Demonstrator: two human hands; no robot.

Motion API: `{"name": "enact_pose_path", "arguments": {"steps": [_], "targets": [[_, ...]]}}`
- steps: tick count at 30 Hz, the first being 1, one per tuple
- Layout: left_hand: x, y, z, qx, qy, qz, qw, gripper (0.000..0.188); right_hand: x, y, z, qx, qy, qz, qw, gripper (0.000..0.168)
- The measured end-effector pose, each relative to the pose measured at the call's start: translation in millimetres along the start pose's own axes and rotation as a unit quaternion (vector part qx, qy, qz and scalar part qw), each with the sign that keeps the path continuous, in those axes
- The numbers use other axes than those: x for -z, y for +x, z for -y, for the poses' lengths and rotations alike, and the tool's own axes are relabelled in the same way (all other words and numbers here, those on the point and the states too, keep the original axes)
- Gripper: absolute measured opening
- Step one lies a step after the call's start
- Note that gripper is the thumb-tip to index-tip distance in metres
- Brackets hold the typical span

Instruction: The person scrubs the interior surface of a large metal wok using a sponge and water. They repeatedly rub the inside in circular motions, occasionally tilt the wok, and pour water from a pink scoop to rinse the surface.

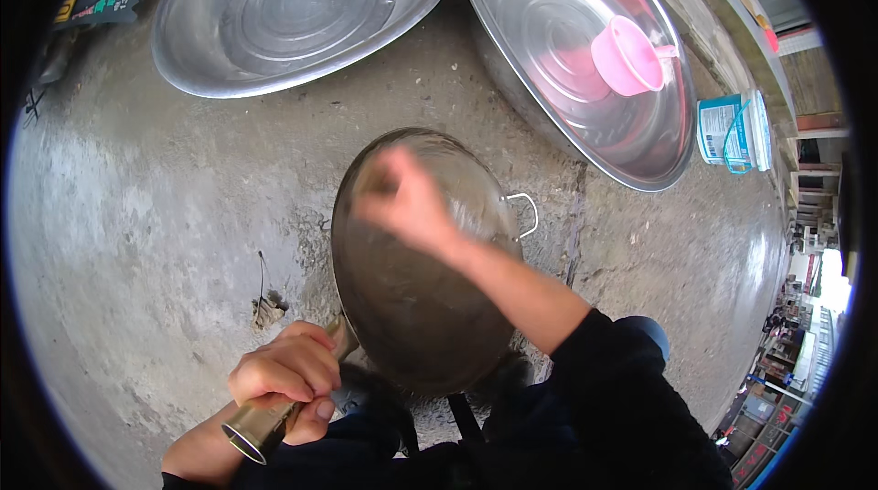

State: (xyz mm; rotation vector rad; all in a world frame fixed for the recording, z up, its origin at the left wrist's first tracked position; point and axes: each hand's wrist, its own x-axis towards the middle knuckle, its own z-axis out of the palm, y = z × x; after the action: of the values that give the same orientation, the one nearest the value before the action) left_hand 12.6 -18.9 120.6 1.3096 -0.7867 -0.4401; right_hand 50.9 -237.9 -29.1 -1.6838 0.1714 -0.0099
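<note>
A large dark metal wok (pixel 425 312) lies before me, close above the concrete floor. My left hand (pixel 288 370) is wrapped around its hollow metal handle (pixel 257 428), whose open end points toward me. On the far side of the rim is a small metal loop handle (pixel 527 216). Over the upper left of the wok's inside is my right hand (pixel 408 198), curled and blurred by motion. Something brownish shows near its fingers, but the blur hides whether the hand grips anything. The wok's surface has a wet-looking shine beside that hand.
Two wide steel basins stand beyond the wok: one basin (pixel 199 44) at upper left, another basin (pixel 542 106) at upper right with a pink plastic dipper (pixel 624 58) inside. A lidded blue-and-white bucket (pixel 730 132) sits right of them. A dry leaf (pixel 267 312) lies on the concrete floor (pixel 171 216).
</note>
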Motion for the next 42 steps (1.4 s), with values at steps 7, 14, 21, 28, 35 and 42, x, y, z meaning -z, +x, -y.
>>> {"name": "enact_pose_path", "arguments": {"steps": [7,14,21,28,35,42], "targets": [[6.0,-7.8,7.6,-0.007,0.009,0.015,1.0,0.027,60.4,-62.7,-74.4,-0.209,-0.522,0.272,0.781,0.054],[-4.7,-0.9,-2.9,-0.004,0.02,0.033,0.999,0.027,34.3,-50.1,-58.1,-0.161,-0.363,0.066,0.915,0.053],[-8.2,-1.6,-0.6,-0.017,0.034,0.064,0.997,0.024,0.2,-117.1,-61.5,-0.09,-0.195,0.124,0.969,0.058],[-4.6,-0.5,17.3,-0.017,-0.028,-0.069,0.997,0.029,83.1,-49.3,-97.0,-0.013,-0.533,-0.104,0.84,0.041],[-3.9,25.1,-13.5,-0.026,0.076,0.037,0.996,0.026,16.7,-19.6,-45.5,-0.157,-0.115,-0.087,0.977,0.046],[11.9,21.5,-51.6,-0.065,0.155,0.012,0.986,0.022,-39.6,-59.6,-7.3,0.116,-0.132,0.273,0.946,0.058]]}}
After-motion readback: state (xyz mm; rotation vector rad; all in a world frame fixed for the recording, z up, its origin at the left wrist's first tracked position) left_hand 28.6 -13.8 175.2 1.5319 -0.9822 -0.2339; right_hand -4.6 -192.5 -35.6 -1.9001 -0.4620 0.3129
